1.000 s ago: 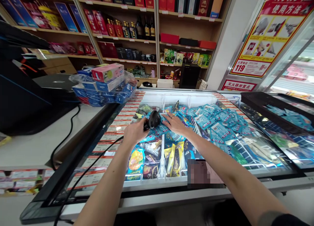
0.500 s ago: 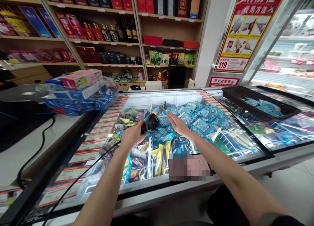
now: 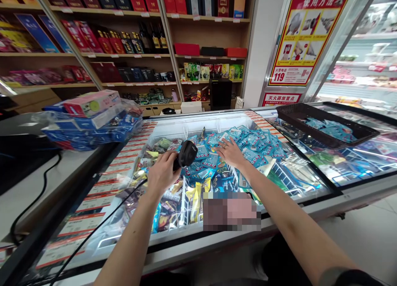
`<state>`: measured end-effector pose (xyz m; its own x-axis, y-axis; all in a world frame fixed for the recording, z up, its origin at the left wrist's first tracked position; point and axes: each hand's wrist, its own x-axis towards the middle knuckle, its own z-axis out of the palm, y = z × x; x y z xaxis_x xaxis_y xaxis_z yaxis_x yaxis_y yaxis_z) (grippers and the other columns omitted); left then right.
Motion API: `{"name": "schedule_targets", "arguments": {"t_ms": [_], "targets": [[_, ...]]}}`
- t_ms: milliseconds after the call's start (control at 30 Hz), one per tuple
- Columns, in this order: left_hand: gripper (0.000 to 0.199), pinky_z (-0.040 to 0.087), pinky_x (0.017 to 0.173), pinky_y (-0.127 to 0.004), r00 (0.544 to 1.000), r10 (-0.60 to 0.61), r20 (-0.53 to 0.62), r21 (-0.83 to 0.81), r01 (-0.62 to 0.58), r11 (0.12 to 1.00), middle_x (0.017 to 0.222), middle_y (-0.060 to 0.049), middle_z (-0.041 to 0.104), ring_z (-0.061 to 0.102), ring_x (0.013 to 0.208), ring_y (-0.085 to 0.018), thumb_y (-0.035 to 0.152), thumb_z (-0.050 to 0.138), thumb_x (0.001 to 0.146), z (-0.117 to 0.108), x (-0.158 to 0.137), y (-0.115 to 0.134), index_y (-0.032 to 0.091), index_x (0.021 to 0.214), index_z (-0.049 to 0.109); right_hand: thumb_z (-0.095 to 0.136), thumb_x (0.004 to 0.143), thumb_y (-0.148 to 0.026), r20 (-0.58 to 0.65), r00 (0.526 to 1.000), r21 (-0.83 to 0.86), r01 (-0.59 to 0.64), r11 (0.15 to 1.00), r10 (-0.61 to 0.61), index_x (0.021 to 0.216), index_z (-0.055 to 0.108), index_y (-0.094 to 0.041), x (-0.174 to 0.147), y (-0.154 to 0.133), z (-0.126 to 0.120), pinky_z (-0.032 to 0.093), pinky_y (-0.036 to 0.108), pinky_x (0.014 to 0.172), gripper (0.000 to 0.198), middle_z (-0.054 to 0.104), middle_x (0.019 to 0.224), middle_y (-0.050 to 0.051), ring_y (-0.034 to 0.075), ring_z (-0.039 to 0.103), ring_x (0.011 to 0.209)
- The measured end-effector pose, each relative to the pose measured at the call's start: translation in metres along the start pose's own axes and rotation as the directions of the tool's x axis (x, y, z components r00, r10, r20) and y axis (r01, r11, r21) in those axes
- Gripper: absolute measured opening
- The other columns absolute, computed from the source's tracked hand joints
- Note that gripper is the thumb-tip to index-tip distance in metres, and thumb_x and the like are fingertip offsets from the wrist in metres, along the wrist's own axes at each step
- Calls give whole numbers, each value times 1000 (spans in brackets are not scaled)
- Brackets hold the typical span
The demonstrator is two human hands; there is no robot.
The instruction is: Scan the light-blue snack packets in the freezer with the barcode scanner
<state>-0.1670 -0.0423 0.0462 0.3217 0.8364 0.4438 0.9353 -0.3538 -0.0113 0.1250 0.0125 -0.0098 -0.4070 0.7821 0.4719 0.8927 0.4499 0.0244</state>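
Note:
My left hand [image 3: 163, 172] is wrapped round the handle of a black handheld barcode scanner [image 3: 187, 153], whose head points right over the goods. A thin black cable runs from it down to the lower left. Fingers spread, my right hand [image 3: 230, 153] lies on a heap of light blue packets [image 3: 257, 141] inside a chest freezer. Whether it touches one particular packet I cannot tell. Yellow ice-cream wrappers [image 3: 196, 199] and dark blue packs lie in the wire-divided sections nearer me.
Blue boxes in clear plastic [image 3: 93, 125] stand on the left. A black tray [image 3: 297, 122] with more light blue packets rests on the freezer's right side. Price labels [image 3: 93, 203] line the left glass. A blurred patch covers something at the front edge. Stocked shelves stand behind.
My right hand has shifted slightly and its fingers have spread over the packets. The scanner is tilted a little more upright in my left hand. The whole view has moved slightly.

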Motion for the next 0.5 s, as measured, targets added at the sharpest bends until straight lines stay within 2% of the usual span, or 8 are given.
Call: {"name": "schedule_targets", "arguments": {"t_ms": [133, 300, 400, 500], "targets": [[36, 48, 83, -34, 998, 54, -6, 10, -54, 998, 123, -6, 55, 50, 114, -24, 30, 46, 80, 8, 1, 4, 22, 115, 50, 31, 96, -35, -30, 999, -29, 31, 999, -32, 114, 64, -22, -2, 24, -4, 13, 51, 113, 40, 58, 128, 6, 25, 37, 131], [36, 48, 79, -34, 997, 80, 3, 55, -80, 995, 122, -7, 56, 51, 111, -25, 29, 46, 79, 9, 10, 2, 21, 114, 49, 34, 95, -34, -24, 999, -79, 47, 996, -49, 116, 62, -19, -2, 51, -8, 19, 49, 110, 38, 58, 127, 8, 25, 39, 127], [36, 48, 77, -34, 996, 85, 35, 72, -88, 994, 121, -7, 56, 51, 111, -25, 30, 47, 79, 12, 15, 1, 22, 114, 50, 40, 93, -30, 6, 999, -81, 54, 995, -53, 117, 61, -19, 3, 53, -10, 17, 50, 111, 34, 57, 128, 9, 27, 39, 127], [35, 48, 76, -35, 993, 102, 57, 78, -106, 991, 119, -7, 57, 51, 109, -26, 30, 47, 79, 17, 17, 3, 22, 112, 52, 40, 91, -21, 36, 992, -50, 126, 991, -124, 127, 53, -21, 16, 45, -7, 14, 49, 113, 38, 51, 135, 7, 25, 36, 131]]}}
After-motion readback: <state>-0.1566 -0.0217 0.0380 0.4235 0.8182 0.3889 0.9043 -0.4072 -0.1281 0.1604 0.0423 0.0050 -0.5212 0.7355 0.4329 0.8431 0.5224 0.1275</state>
